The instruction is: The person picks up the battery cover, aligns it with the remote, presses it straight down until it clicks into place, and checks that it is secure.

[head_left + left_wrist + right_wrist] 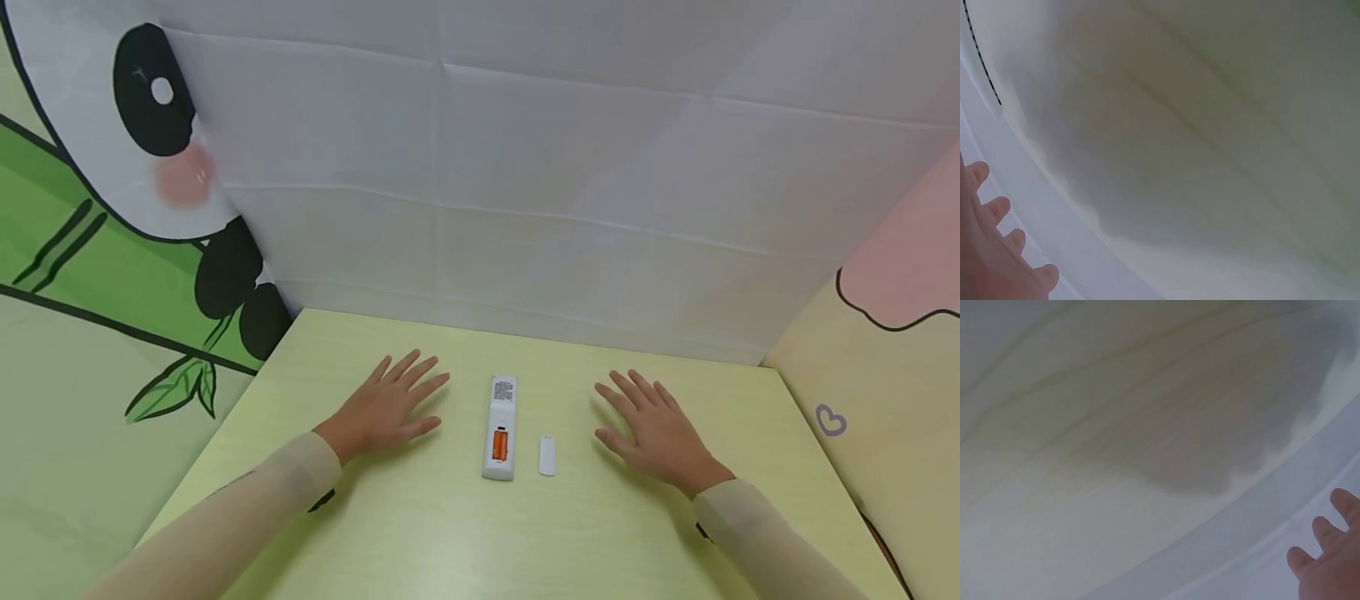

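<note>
A white remote control (pixel 501 412) lies back side up on the table, its battery bay exposed with something orange (pixel 500 446) in it, seemingly batteries. Just right of it lies a small white battery cover (pixel 547 456), apart from the remote. To the left of the remote, my left hand (pixel 384 410) is spread with straight fingers and holds nothing. My right hand (pixel 654 429) is on the other side, right of the cover, fingers extended, also holding nothing. In the left wrist view the left fingers (pixel 999 209) show at the lower left; the right fingers (pixel 1325 532) show at the lower right.
The pale yellow table (pixel 420 533) ends at a white cloth backdrop (pixel 525 183) behind. A panel with a cartoon panda and bamboo (pixel 112 250) stands on the left, and a cream and pink panel (pixel 892 392) on the right.
</note>
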Demonstrator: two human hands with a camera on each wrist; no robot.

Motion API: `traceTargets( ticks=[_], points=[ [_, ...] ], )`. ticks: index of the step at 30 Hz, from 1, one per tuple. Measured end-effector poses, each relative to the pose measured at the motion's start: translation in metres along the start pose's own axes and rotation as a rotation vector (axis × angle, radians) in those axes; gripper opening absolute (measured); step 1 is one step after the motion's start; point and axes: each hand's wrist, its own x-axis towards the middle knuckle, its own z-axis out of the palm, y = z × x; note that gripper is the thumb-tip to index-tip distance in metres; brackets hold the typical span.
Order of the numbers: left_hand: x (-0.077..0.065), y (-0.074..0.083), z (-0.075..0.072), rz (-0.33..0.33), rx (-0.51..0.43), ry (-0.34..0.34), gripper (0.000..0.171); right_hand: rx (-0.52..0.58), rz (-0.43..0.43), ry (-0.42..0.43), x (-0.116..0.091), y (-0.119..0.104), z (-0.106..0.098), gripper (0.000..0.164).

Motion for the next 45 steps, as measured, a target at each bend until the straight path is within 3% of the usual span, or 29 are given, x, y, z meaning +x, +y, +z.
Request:
traceTargets(
  ticks=[26, 45],
  points=[
    [0.011, 0.026, 0.006, 0.104, -0.089, -0.103, 0.083, -0.018, -0.032, -0.009, 0.002, -0.011, 0.003, 0.071],
    [0.018, 0.043, 0.006, 0.132, -0.060, -0.150, 0.088, -0.006, -0.079, -0.022, 0.007, -0.027, 0.005, 0.062]
  ],
)
